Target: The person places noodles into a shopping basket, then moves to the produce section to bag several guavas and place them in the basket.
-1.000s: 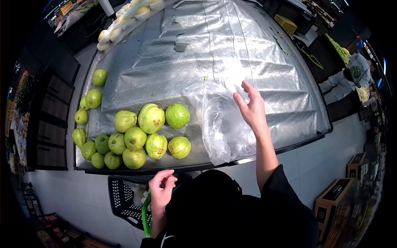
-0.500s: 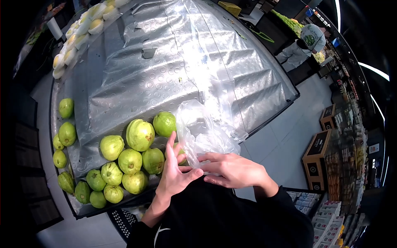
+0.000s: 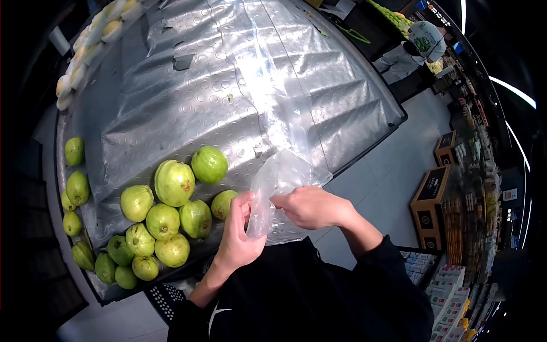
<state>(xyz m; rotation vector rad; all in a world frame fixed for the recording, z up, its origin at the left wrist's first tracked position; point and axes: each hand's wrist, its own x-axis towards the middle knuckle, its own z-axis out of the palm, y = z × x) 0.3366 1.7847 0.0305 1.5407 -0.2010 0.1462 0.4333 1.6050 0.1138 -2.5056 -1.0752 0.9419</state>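
Note:
A clear plastic bag point(image 3: 285, 171) is between my hands, over the near edge of the display. My left hand point(image 3: 238, 233) grips the bag's left side, thumb and fingers closed around the film. From the right, my right hand point(image 3: 310, 206) is closed on the bag, its fingertips pressed to the plastic near the top of the opening; part of them is hidden. Just left of my left hand lies a green guava point(image 3: 223, 204). More guavas sit in a group beyond it, among them a large pale one point(image 3: 174, 183) and a brighter green one point(image 3: 209, 165).
Silver padded sheeting point(image 3: 171, 102) covers the display table. Fruits in white foam nets point(image 3: 111, 31) line its far left edge. Cardboard boxes point(image 3: 428, 194) and stocked shelves stand right of the aisle. Another person point(image 3: 424, 43) is at the upper right.
My left hand has gone from spread fingers to gripping the bag. The bag is pulled more upright and spread between my hands. The view has shifted slightly, moving the guavas left.

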